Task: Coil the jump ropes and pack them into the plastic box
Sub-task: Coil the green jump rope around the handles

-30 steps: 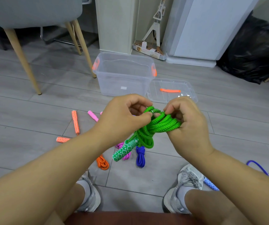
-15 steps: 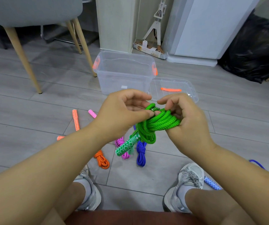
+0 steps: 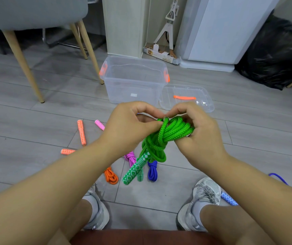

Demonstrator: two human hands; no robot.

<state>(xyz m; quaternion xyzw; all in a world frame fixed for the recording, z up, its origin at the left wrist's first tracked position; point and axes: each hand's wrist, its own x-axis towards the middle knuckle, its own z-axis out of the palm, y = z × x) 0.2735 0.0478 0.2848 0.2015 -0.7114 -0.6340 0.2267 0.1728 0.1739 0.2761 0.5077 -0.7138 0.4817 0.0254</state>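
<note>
A coiled green jump rope (image 3: pixel 172 132) is held above the floor between both hands. My right hand (image 3: pixel 197 134) grips the bundle of loops. My left hand (image 3: pixel 130 129) pinches a strand at the top of the coil, beside a small metal ring. A green patterned handle (image 3: pixel 136 169) hangs down from the coil. The clear plastic box (image 3: pixel 132 80) with orange latches stands open on the floor beyond my hands, with nothing seen inside it.
The box's lid (image 3: pixel 187 99) lies flat to its right. On the floor lie orange handles (image 3: pixel 81 132), a pink handle (image 3: pixel 99 125), and orange (image 3: pixel 111 177), pink (image 3: pixel 130 157) and blue (image 3: pixel 152 171) rope bundles. A blue handle (image 3: pixel 228 200) lies by my right shoe. Chair legs (image 3: pixel 23 62) stand at left.
Both hands shifted slightly up with the green coil. My left fingers moved onto the strand at the coil's top, and the hanging handle swung a little lower.
</note>
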